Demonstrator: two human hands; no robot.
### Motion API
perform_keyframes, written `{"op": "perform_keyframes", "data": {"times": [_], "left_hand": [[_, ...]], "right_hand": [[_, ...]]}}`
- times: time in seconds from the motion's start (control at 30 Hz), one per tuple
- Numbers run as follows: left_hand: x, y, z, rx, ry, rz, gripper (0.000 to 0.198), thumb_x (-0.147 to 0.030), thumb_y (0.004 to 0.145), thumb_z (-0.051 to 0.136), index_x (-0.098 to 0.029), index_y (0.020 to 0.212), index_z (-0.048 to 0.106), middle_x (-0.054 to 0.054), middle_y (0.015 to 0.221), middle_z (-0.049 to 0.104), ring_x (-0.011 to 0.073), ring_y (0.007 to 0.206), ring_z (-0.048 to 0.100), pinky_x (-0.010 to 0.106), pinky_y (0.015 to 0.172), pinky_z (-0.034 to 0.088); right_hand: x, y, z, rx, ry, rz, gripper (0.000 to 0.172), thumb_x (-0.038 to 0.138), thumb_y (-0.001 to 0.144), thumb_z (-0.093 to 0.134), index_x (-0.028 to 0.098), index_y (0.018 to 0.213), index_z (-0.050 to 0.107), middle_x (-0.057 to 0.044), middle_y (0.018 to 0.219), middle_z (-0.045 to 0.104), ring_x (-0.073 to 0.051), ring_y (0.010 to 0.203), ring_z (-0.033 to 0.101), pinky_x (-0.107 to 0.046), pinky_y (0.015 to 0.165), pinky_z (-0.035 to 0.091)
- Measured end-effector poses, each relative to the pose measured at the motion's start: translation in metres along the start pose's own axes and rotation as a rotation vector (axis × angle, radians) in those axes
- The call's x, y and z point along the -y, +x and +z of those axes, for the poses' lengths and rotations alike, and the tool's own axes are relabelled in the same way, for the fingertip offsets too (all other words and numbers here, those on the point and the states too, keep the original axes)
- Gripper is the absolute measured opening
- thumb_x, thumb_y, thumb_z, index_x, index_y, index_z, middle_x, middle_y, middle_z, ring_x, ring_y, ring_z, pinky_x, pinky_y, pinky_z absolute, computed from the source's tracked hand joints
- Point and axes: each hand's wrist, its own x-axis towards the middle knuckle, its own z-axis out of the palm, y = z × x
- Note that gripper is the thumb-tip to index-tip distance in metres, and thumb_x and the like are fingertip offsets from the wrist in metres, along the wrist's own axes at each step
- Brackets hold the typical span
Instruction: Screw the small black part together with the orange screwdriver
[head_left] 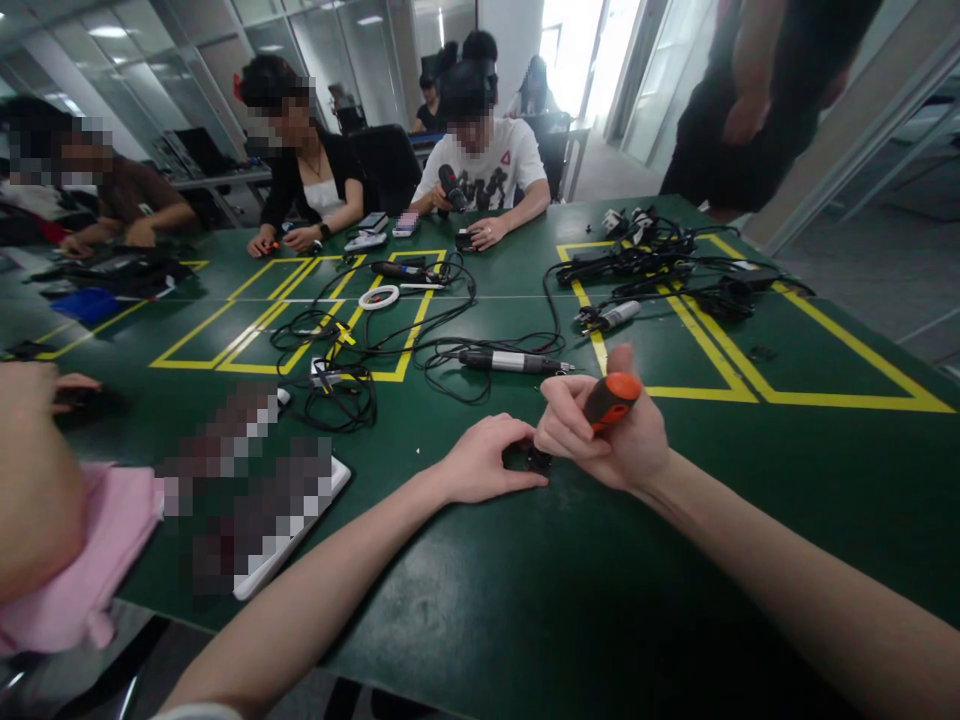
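My right hand (637, 445) is closed around the black handle of a screwdriver (616, 398) with an orange end cap, thumb raised beside it. The screwdriver's shaft and tip are hidden behind the fingers. Just to the left, my left hand (480, 460) rests on the green table, thumb and fingers curled about a small black part (538, 458). That part is mostly covered, and its exact kind does not show. Both hands are close together over the same spot.
Beyond my hands lies a corded pen-shaped electric screwdriver (510, 362) among black cables. Cables and tools are heaped (637, 250) at the back right. A white-edged device (300, 530) lies by my left forearm. Co-workers sit around the green table (465, 600); one holds a power tool (451, 187).
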Motion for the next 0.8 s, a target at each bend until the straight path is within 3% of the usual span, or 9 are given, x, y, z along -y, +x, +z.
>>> {"op": "perform_keyframes", "data": {"times": [0.17,0.43,0.63,0.8], "left_hand": [[-0.0004,0.0002,-0.0007,0.0,-0.005,-0.002,0.036,-0.037,0.084,0.092,-0.021,0.111,0.075,0.006,0.109,0.077,0.027,0.104,0.07,0.04,0.099,0.054],[0.0001,0.0017,-0.0014,0.013,-0.008,-0.002,0.036,-0.037,0.084,0.093,-0.02,0.11,0.075,0.006,0.106,0.076,0.0263,0.101,0.069,0.039,0.096,0.054],[0.0018,0.0006,-0.0002,0.002,-0.031,0.006,0.037,-0.037,0.084,0.092,-0.019,0.112,0.075,0.008,0.111,0.076,0.0279,0.109,0.07,0.041,0.102,0.054],[0.0031,-0.0003,-0.0003,-0.016,-0.07,0.01,0.035,-0.035,0.084,0.092,-0.02,0.11,0.075,0.008,0.112,0.076,0.0282,0.11,0.07,0.041,0.104,0.054]], "right_hand": [[0.0019,-0.0007,-0.0015,-0.015,-0.02,0.002,0.064,0.085,0.085,0.068,0.023,0.081,0.053,0.015,0.043,0.028,-0.006,0.036,0.012,-0.022,0.042,0.02],[0.0001,-0.0001,-0.0034,0.003,-0.007,0.014,0.07,0.079,0.103,0.043,0.021,0.065,0.048,0.012,0.039,0.028,-0.005,0.034,0.015,-0.023,0.043,0.02],[-0.0006,-0.0009,-0.0066,0.029,0.0,-0.001,0.064,0.086,0.089,0.063,0.023,0.087,0.054,0.015,0.046,0.03,-0.006,0.038,0.012,-0.022,0.045,0.02],[-0.0021,0.0017,-0.0018,-0.011,-0.045,-0.006,0.067,0.084,0.096,0.053,0.021,0.072,0.05,0.012,0.041,0.031,-0.006,0.034,0.016,-0.022,0.043,0.02]]}}
